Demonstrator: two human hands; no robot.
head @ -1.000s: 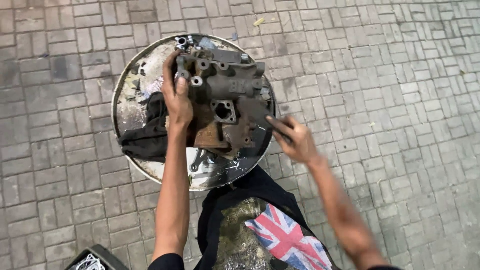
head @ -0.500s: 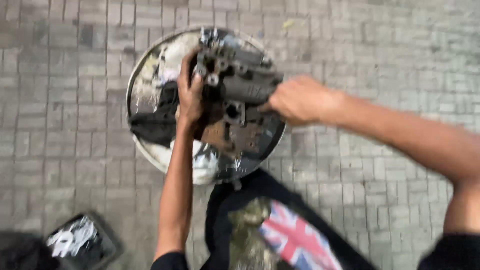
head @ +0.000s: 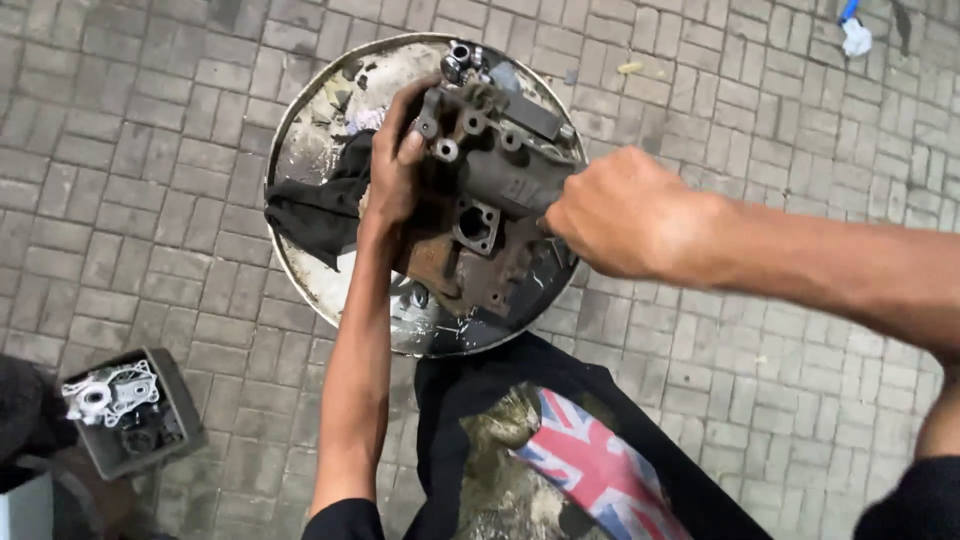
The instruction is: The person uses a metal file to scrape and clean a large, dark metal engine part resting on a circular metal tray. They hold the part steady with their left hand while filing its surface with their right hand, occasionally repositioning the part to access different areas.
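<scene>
head view, looking straight down. rusty cast metal engine part, blocky with round ports and bolt bosses, sits in a round shallow metal pan in the upper middle of the frame, pan resting on a grey brick-paved floor. left hand is clamped on the upper left edge of the casting, fingers curled over the top, thumb beside a small round port; grip is closed on the part. right hand comes in from the right of the frame, fist closed tight against the casting's right side; cannot tell whether it holds a tool or just the part, fingers hide it. black rag lies in the pan's left half, touching the casting and partly under the left wrist. pan floor is smeared with grime and pale residue. small metal fittings at the pan's top rim, just above the casting. lower left of the frame: square grey tray holding a pale aluminium part. bottom centre: the person's dark shirt with a red, white and blue flag print. upper right corner: small white and blue object on the paving, too small to identify.
</scene>
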